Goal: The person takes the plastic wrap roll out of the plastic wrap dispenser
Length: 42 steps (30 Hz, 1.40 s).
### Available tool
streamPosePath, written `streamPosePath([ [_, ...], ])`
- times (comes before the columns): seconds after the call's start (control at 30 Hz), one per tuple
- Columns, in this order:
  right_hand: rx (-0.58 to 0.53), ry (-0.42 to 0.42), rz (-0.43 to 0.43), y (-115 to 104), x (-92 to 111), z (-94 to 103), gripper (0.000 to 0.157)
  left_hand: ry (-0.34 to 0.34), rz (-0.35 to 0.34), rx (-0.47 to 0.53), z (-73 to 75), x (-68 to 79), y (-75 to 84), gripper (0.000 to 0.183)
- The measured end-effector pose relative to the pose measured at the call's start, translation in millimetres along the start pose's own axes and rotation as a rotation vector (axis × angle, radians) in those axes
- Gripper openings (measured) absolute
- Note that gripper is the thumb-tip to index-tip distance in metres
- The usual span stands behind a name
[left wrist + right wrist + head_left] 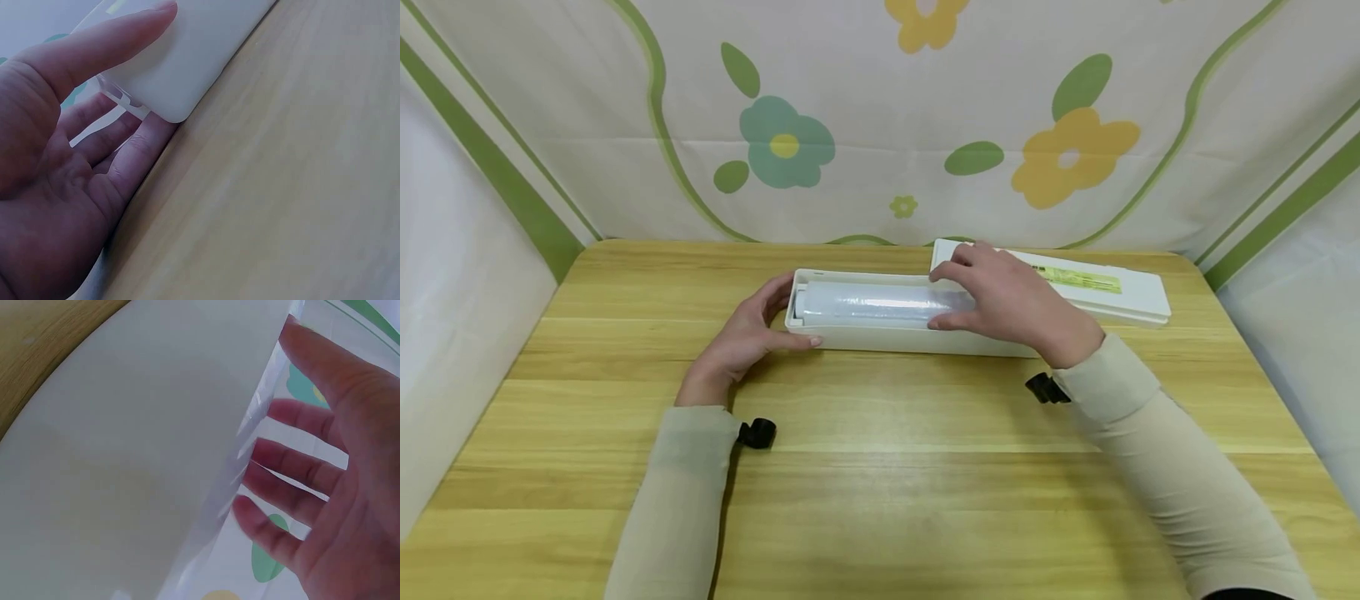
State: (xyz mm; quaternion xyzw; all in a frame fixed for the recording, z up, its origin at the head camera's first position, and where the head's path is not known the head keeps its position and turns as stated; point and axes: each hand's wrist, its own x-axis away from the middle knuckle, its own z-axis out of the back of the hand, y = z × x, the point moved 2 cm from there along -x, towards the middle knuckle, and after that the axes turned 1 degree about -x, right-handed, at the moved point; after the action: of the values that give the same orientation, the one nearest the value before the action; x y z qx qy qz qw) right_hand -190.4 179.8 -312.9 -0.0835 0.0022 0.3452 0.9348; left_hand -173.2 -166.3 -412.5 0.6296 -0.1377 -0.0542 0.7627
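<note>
A long white cling film box [880,337] lies lidless across the wooden table, with a roll of clear cling film [872,302] inside it. My left hand [741,337] holds the box's left end, thumb along the front wall and fingers round the end and back. In the left wrist view, the thumb [119,50] presses the white wall. Over the right part of the roll arches my right hand [1007,296], fingers spread, thumb tip at the front rim and forefinger tip near the back rim. This hand hides the roll's right end.
Behind the box at the right lies its white lid [1135,292], bearing a yellow-green label [1082,280]. A flower-patterned cloth [865,117] hangs along the table's back edge. Bare tabletop [895,483] stretches in front of the box. Black mounts [758,433] sit at both wrists.
</note>
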Motion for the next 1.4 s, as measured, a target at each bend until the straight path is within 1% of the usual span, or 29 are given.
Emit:
streamPosePath([
  [0.27, -0.048, -0.078, -0.085, -2, -4, -2.5, 0.059, -0.008, 0.0, -0.006, -1.1, -0.4, 2.5, 0.107],
  [0.63, -0.129, -0.116, -0.113, -6, -7, -1.5, 0.066, -0.009, -0.002, -0.006, -1.4, -0.6, 2.9, 0.106],
  [0.87, -0.081, -0.145, -0.091, -8, -9, -7.1, 0.067, -0.006, 0.003, -0.005, -1.4, -0.2, 3.0, 0.107],
  [1.13, -0.041, -0.163, -0.097, -13, -11, -7.7, 0.066, -0.001, 0.008, -0.007, -0.8, 0.7, 2.9, 0.107],
  [1.4, -0.011, -0.169, -0.11, -13, -11, -7.6, 0.068, 0.002, 0.007, -0.011, -0.4, 0.6, 1.7, 0.107],
])
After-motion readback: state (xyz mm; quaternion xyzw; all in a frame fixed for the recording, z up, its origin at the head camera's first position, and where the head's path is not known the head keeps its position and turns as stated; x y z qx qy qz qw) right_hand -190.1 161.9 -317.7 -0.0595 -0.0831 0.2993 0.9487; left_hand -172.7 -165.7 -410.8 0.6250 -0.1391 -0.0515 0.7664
